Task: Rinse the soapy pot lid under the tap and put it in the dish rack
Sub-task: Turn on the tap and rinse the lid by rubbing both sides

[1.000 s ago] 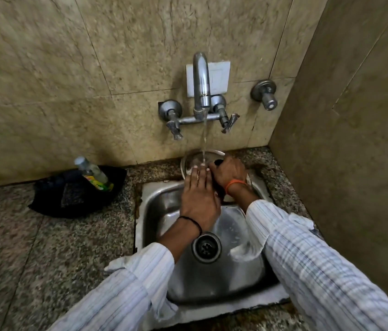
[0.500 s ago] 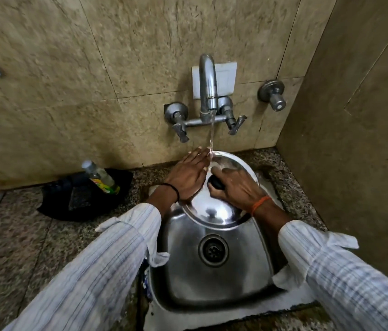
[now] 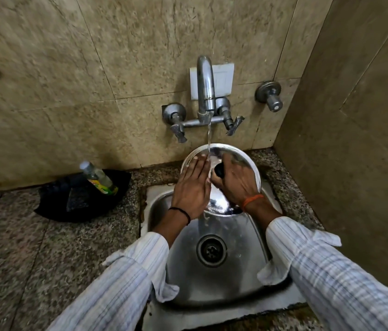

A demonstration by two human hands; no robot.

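A round shiny steel pot lid (image 3: pixel 243 156) with a black knob (image 3: pixel 219 170) is held tilted over the far end of the steel sink (image 3: pixel 236 280). My right hand (image 3: pixel 236 182) grips the knob. My left hand (image 3: pixel 193 189) lies flat with fingers together on the lid's left half. Water runs in a thin stream from the tap (image 3: pixel 206 91) onto the lid beside my left fingertips. No dish rack is in view.
A black cloth (image 3: pixel 69 201) with a small clear bottle (image 3: pixel 98 179) lies on the speckled granite counter (image 3: pixel 45 259), left of the sink. Tiled walls close in behind and on the right. A second wall valve (image 3: pixel 269 96) sticks out right of the tap.
The lid has been lifted and tilted up under the stream. My left hand slid from the lid's left rim onto its face, while my right hand stayed on the knob.
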